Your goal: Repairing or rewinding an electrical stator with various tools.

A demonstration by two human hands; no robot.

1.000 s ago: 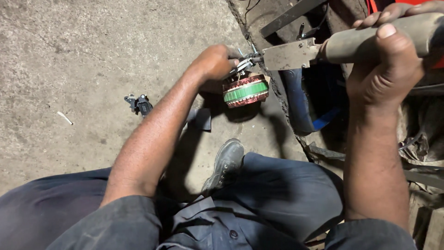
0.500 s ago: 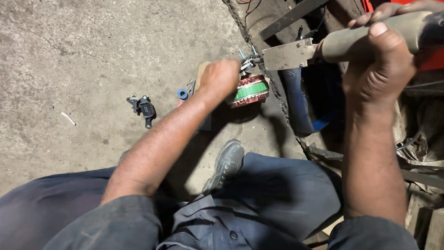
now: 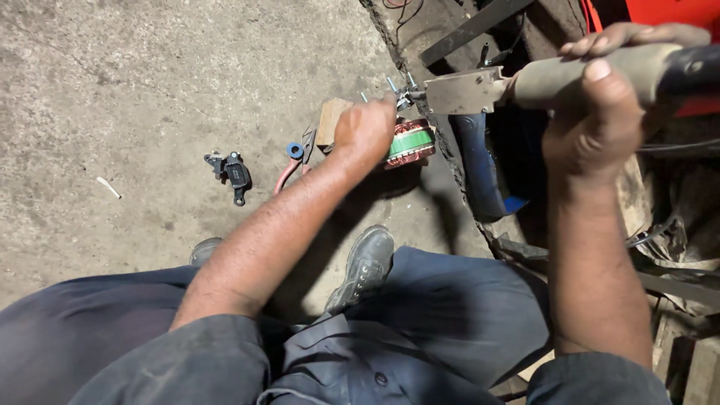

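Far left on the concrete floor (image 3: 112,90) I see a small pale stick (image 3: 109,187) lying on its own, then a small black metal part (image 3: 232,174) a bit further in, both well apart from my hands. Next comes a pair of pliers with red and blue handles (image 3: 294,161) resting beside a wooden block (image 3: 330,120), near at hand but untouched. My left hand (image 3: 365,129) is curled shut over the top of a round coil winding (image 3: 411,142), copper wire with a green band, steadying it against the floor edge, I judge, so it cannot turn; the winding sits just right of my knuckles and under the tool's tip. My grey shoe (image 3: 364,266) is planted below it on the floor. Moving right, a flat metal tool head (image 3: 465,90) meets the small bolts (image 3: 401,88) sticking up from the winding. My right hand (image 3: 600,124) is wrapped tight around the tool's thick grey handle (image 3: 592,71), thumb pressed on top, probably for leverage. Dark scrap and a blue part (image 3: 480,165) lie beneath it.
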